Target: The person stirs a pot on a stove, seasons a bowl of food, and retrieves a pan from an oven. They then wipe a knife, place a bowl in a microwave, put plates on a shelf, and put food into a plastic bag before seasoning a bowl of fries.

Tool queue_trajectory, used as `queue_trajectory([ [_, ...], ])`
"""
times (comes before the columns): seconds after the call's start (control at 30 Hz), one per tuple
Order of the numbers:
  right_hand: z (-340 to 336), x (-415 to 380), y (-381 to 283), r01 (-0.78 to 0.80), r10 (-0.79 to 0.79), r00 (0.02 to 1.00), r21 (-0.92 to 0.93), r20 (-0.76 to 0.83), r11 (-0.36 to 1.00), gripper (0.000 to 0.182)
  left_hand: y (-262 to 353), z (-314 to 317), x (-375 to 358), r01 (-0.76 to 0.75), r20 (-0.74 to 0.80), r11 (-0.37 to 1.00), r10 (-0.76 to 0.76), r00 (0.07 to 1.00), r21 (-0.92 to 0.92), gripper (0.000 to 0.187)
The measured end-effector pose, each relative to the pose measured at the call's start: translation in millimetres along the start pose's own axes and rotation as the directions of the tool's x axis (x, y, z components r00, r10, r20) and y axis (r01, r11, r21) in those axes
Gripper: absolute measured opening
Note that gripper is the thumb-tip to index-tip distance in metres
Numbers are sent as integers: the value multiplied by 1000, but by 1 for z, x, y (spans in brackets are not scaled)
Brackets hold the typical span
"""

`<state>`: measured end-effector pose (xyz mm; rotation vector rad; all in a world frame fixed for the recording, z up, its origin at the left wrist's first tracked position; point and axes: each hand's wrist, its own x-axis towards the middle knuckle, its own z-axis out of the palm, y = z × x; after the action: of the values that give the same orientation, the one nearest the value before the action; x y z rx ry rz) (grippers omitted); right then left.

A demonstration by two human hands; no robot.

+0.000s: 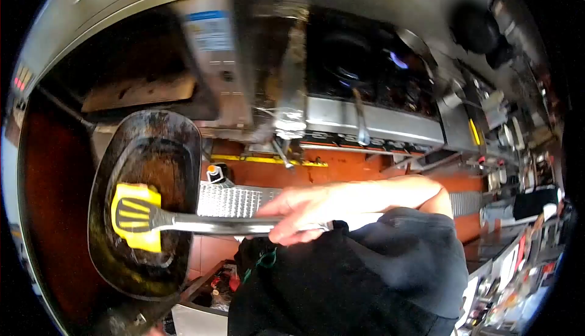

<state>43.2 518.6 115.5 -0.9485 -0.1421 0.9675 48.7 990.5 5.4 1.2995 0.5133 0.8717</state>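
Note:
My right hand (298, 214) is wrapped round the long silver handle of a slotted turner (137, 215). The turner's dark head lies over a flat, bright yellow piece (146, 240), whose kind I cannot make out; yellow shows through the slots. Both are over a large, dark, oval pan (146, 126) with a worn, stained inside. At the bottom edge, below the pan, a small patch of skin is visible, perhaps part of my left hand (156, 331); its fingers are out of sight.
An open oven-like chamber (140, 92) stands beyond the pan. Farther right is a stove (372, 120) with a blue flame and a pan on it. A capped bottle (216, 174) stands near a ridged metal surface (228, 202). Another person (533, 205) is at the far right.

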Motion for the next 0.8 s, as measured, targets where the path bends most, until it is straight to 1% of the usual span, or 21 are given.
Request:
queue_trajectory([
  [0.03,-1,-34,18,-53,52,998,-5,-24,999,42,3,3,-15,9,44,1000,-8,999,-21,75],
  [0.1,16,-107,34,-49,37,991,-89,-130,995,47,1,22,-49,60,159,997,-52,986,-47,76],
  [0.13,15,-140,56,-36,27,992,-70,-127,997,48,-2,39,-64,110,231,992,-94,968,-56,76],
  [0.17,27,-175,65,-62,41,975,-91,-218,994,49,-2,61,-80,156,306,986,-132,943,-57,76],
  [0.23,44,-236,93,10,-21,939,-33,-344,999,50,-4,114,-103,245,414,968,-199,888,-62,76],
  [0.27,51,-264,109,61,-90,907,-84,-411,995,51,-6,142,-111,270,452,961,-215,866,-59,76],
  [0.3,58,-287,125,106,-160,863,-138,-480,985,53,-12,168,-119,289,478,956,-229,848,-55,77],
  [0.37,76,-328,156,195,-210,733,-97,-647,976,54,-32,217,-142,283,507,959,-238,829,-12,77],
  [0.4,84,-346,173,256,-235,655,-81,-718,963,55,-48,236,-152,243,505,968,-238,830,56,86],
  [0.43,92,-362,190,317,-247,561,-71,-790,946,55,-93,246,-142,170,516,974,-225,827,152,83],
  [0.47,95,-374,208,417,-277,482,-61,-831,907,55,-110,254,-161,312,485,870,-476,733,383,74],
  [0.5,101,-387,226,497,-311,375,-94,-873,863,52,-140,262,-184,308,497,830,-532,686,464,72],
  [0.57,109,-412,256,560,-333,180,-182,-926,808,49,-202,264,-249,252,529,753,-621,579,608,68],
  [0.6,111,-424,271,625,-328,101,-197,-939,755,47,-226,263,-288,207,548,706,-672,499,677,66],
  [0.63,114,-436,281,659,-275,-28,-225,-961,718,46,-251,257,-328,134,558,650,-725,404,748,63],
  [0.7,111,-459,311,668,-251,-242,-349,-937,657,46,-295,255,-423,-87,553,547,-815,171,833,59],
  [0.73,112,-472,318,680,-189,-308,-355,-932,641,47,-314,252,-472,-221,526,505,-849,45,834,57],
  [0.8,109,-500,333,681,-99,-437,-401,-894,612,48,-340,252,-562,-493,447,478,-874,-189,727,53],
])
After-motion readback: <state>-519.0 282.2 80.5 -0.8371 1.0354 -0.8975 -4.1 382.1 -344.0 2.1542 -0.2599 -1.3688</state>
